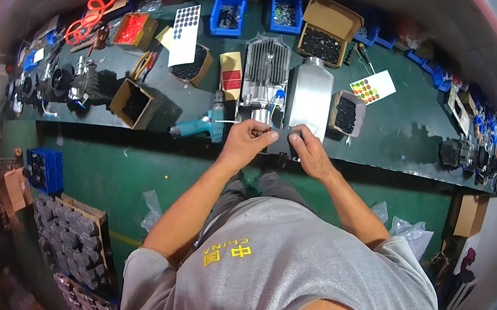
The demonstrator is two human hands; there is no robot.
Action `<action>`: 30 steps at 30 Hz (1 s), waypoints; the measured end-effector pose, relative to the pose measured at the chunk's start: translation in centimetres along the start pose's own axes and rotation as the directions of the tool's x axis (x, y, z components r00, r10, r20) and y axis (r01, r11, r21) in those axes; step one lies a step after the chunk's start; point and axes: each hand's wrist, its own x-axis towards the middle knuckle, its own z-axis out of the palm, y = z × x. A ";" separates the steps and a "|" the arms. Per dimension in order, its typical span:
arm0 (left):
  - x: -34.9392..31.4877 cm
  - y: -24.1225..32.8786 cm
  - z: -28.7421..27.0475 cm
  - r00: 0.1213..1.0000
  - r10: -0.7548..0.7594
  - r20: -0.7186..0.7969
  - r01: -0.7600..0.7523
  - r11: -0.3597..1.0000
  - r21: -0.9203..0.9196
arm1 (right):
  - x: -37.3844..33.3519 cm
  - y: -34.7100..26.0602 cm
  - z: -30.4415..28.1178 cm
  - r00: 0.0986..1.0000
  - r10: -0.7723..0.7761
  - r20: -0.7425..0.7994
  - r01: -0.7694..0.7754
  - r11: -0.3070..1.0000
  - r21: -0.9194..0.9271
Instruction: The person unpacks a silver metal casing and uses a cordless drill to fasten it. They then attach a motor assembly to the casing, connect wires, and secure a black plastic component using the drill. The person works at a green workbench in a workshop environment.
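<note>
Both hands are at the front edge of the bench, on a small dark flat part (278, 145). My right hand (311, 150) grips its right side with the thumb on top. The fingers of my left hand (248, 142) are pinched at its upper left; a tiny red spot shows there, too small to name. Just beyond lies a finned metal housing (267, 63) with wires and a blue connector (280, 94) at its near end. A smooth silver cover (312, 95) rests right of it. Left of my hands lies a teal power drill (199, 127).
Open cartons of small black parts (323, 45) (345, 114) (133, 103) and blue bins of hardware (229, 15) (286, 13) stand around the work. Sticker sheets (184, 37) (374, 88) lie among them. Motor-like assemblies (476, 157) occupy the bench's right end. Grey castings (72, 240) are stacked at lower left.
</note>
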 end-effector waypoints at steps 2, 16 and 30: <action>-0.1 -0.8 0.2 0.999 -0.001 -0.051 0.000 1.000 -0.014 | -0.3 -0.4 0.4 1.000 0.009 0.028 -0.008 0.999 -0.042; 0.7 -7.9 -4.3 0.769 -0.391 -0.506 0.078 0.843 -0.533 | 1.9 2.3 -0.2 0.949 0.299 0.097 -0.307 0.811 0.498; 5.1 -4.0 -4.7 0.911 -0.005 -0.412 -0.208 0.858 -0.469 | 3.1 2.7 -0.3 0.814 0.478 0.330 -0.544 0.428 0.722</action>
